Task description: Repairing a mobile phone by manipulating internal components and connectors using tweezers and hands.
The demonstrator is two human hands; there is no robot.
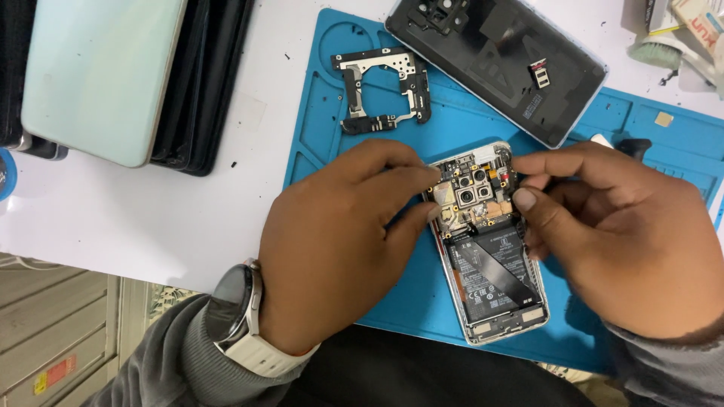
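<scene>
Left hand (343, 241) curled, fingertips (431, 175) pinching left edge of opened phone (486, 241) at camera end; watch on wrist. Right hand (626, 241) half closed, thumb and forefinger pressed on phone's right edge near cameras. Phone lies face down near front edge of blue mat (317, 143), black battery with dark diagonal strip exposed. Black metal shield plate (385, 87) toward mat's back left corner. Dark back cover (498, 64) across mat's back edge, small pale label near its right end. Pale green phone (98, 75) on bench, back left corner.
</scene>
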